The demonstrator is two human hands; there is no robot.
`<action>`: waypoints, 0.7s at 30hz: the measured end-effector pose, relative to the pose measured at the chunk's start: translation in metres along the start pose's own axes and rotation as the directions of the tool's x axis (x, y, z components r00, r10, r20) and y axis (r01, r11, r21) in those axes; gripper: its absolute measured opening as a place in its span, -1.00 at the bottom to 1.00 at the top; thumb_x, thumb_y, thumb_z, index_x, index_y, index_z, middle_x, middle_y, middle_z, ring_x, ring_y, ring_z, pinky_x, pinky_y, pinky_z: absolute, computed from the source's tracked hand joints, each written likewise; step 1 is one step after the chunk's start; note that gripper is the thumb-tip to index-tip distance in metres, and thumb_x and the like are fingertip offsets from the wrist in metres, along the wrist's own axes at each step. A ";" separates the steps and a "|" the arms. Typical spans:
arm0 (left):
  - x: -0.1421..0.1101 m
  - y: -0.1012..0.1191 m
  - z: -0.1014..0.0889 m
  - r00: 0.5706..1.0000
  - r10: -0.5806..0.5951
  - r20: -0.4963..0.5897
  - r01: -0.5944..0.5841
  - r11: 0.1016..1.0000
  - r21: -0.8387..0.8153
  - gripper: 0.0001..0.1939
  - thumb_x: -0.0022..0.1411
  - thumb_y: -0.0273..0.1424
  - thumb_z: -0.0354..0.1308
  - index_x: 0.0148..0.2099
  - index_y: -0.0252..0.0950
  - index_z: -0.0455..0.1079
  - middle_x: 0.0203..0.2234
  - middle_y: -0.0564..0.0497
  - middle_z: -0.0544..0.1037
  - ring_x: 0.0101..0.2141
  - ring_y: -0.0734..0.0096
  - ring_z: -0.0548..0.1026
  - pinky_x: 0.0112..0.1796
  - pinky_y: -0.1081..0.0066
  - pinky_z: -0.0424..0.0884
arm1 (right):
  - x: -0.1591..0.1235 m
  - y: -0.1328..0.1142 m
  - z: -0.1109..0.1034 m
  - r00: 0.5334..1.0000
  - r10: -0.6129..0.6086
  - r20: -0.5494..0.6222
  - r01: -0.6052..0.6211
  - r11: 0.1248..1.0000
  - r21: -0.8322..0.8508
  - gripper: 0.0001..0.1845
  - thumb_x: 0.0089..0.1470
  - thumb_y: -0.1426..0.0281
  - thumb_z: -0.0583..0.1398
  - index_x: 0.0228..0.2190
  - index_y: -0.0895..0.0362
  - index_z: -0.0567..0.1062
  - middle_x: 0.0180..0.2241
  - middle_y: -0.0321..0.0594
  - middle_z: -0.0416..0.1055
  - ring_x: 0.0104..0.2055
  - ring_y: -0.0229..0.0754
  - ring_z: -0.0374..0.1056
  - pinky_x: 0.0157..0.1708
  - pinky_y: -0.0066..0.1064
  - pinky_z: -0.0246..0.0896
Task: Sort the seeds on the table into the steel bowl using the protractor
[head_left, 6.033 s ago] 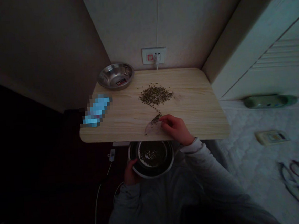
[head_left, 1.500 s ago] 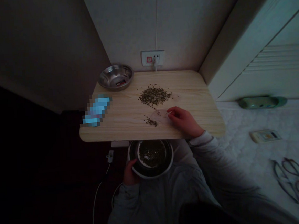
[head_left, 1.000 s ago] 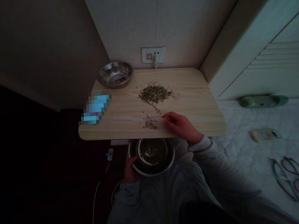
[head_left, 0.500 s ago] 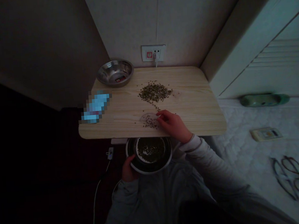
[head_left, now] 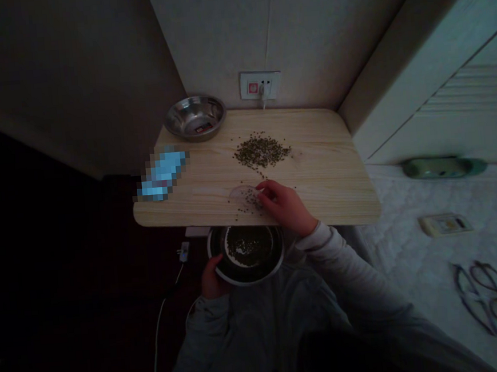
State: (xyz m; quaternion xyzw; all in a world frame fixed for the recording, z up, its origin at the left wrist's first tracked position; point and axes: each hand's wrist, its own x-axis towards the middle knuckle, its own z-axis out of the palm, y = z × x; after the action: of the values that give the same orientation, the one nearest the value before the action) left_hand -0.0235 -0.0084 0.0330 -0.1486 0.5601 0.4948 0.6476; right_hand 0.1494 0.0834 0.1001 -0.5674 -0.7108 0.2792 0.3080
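Note:
My right hand [head_left: 284, 205] pinches a thin, clear, rounded plastic piece [head_left: 237, 192] held low at the front of the wooden table. Small dark green beans [head_left: 253, 201], like mung beans, lie scattered at and under it. Farther back spreads a bigger pile of the same beans [head_left: 262, 151]. Below the table's front edge, my left hand [head_left: 213, 277] grips the left rim of a dark bowl with a pale rim [head_left: 247, 282]. Beans [head_left: 248, 246] cover much of its lighter bottom. The table edge hides the bowl's far side.
On the wooden table [head_left: 324, 163] stand a steel bowl [head_left: 195, 118] at back left and a blurred-out phone-like thing [head_left: 161, 175]. A socket [head_left: 260, 86] is on the wall. Glasses [head_left: 488, 276], a pale box-like object [head_left: 446, 225] and a green tray-like object [head_left: 442, 166] lie on the white bedding.
Over the last second my right hand has shifted left with the plastic piece, and the front beans have spread out. The bowl stays in my left hand, slightly farther left.

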 end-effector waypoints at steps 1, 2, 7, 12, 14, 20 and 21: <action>0.000 0.000 0.000 1.000 -0.002 0.004 0.002 1.000 0.000 -0.76 -0.07 -0.54 -0.02 -0.69 -0.31 0.37 -0.75 0.01 0.47 -0.42 0.26 0.47 -0.35 0.34 0.37 | 0.002 0.000 0.001 1.000 0.002 -0.007 -0.002 1.000 -0.003 -0.77 -0.06 0.38 0.00 -0.31 0.16 0.34 -0.56 -0.30 0.32 -0.52 -0.35 0.21 -0.49 -0.52 0.06; 0.001 0.000 -0.001 1.000 -0.008 0.014 0.008 1.000 -0.002 -0.77 -0.08 -0.54 -0.01 -0.68 -0.31 0.37 -0.74 0.01 0.47 -0.43 0.26 0.48 -0.35 0.34 0.37 | 0.004 0.000 0.003 1.000 0.005 -0.013 -0.005 1.000 -0.008 -0.76 -0.06 0.38 0.00 -0.31 0.16 0.34 -0.55 -0.30 0.32 -0.52 -0.35 0.21 -0.49 -0.52 0.06; 0.002 -0.001 -0.002 0.997 -0.021 0.081 0.022 1.000 -0.005 -0.77 -0.08 -0.52 -0.01 -0.67 -0.28 0.39 -0.73 0.02 0.48 -0.46 0.27 0.47 -0.38 0.33 0.38 | 0.012 -0.003 0.011 1.000 -0.008 -0.008 0.007 0.999 -0.041 -0.76 -0.07 0.38 0.01 -0.30 0.16 0.33 -0.54 -0.30 0.33 -0.52 -0.34 0.20 -0.49 -0.52 0.05; 0.000 0.000 -0.001 0.999 0.004 0.054 -0.004 1.000 0.003 -0.75 -0.08 -0.54 -0.01 -0.70 -0.30 0.38 -0.75 0.01 0.47 -0.44 0.26 0.48 -0.36 0.33 0.38 | 0.013 -0.011 0.017 0.999 -0.038 0.030 0.040 0.997 -0.073 -0.78 -0.07 0.40 0.01 -0.32 0.14 0.34 -0.55 -0.31 0.33 -0.52 -0.34 0.20 -0.50 -0.52 0.03; 0.000 0.001 0.000 0.999 0.027 0.034 -0.027 1.000 0.001 -0.74 -0.09 -0.55 0.00 -0.73 -0.29 0.35 -0.78 0.02 0.46 -0.45 0.26 0.48 -0.36 0.34 0.38 | 0.011 -0.014 0.017 0.998 -0.042 0.049 0.046 0.996 -0.082 -0.78 -0.07 0.40 0.00 -0.32 0.14 0.34 -0.56 -0.31 0.33 -0.53 -0.34 0.20 -0.50 -0.52 0.02; 0.000 0.000 -0.002 0.997 -0.024 0.071 0.026 0.999 -0.025 -0.77 -0.07 -0.53 -0.02 -0.64 -0.32 0.41 -0.70 -0.02 0.50 -0.40 0.24 0.47 -0.34 0.33 0.37 | 0.000 -0.019 0.014 0.990 -0.064 0.124 0.073 0.995 -0.069 -0.77 -0.05 0.40 0.00 -0.29 0.14 0.33 -0.52 -0.30 0.35 -0.50 -0.35 0.21 -0.48 -0.52 0.04; 0.000 0.000 -0.002 0.997 -0.029 0.074 0.031 0.999 -0.034 -0.78 -0.06 -0.52 -0.02 -0.63 -0.32 0.41 -0.70 -0.02 0.50 -0.40 0.24 0.47 -0.34 0.32 0.37 | -0.002 -0.019 0.013 0.989 -0.068 0.132 0.078 0.995 -0.068 -0.77 -0.05 0.41 0.00 -0.29 0.14 0.33 -0.52 -0.30 0.36 -0.50 -0.35 0.22 -0.47 -0.52 0.04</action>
State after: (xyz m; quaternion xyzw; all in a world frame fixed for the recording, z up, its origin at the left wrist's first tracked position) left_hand -0.0246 -0.0097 0.0322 -0.1501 0.5248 0.5000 0.6724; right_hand 0.1274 0.0770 0.1055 -0.5325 -0.7593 0.2778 0.2505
